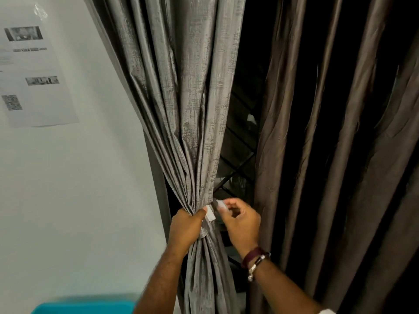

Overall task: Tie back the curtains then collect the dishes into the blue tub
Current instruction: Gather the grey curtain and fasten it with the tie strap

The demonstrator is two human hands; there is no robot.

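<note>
A: Status of the curtains?

B: The grey curtain (181, 109) is gathered into a bunch at the left of the window. The bunch is gripped by the left hand (188, 225), fingers curled round it, with one end of the tie band (209, 215) pinned under the thumb. The other end of the band is pinched by the right hand (240, 219) just beside it. The two ends are close but not seen joined, so the tie is judged not yet fastened.

A: And the second curtain?

B: The brown curtain (328, 155) at the right is seen hanging loose; no band is visible on it. It is judged still to be done.

A: Dishes?

B: None are in view. Only an edge of the blue tub (86, 308) is seen at the bottom left, below the wall; its contents cannot be told. That whole part is presumed untouched.

A: Progress overall?

B: Early. First tie-back is near closing, all else is left.
</note>
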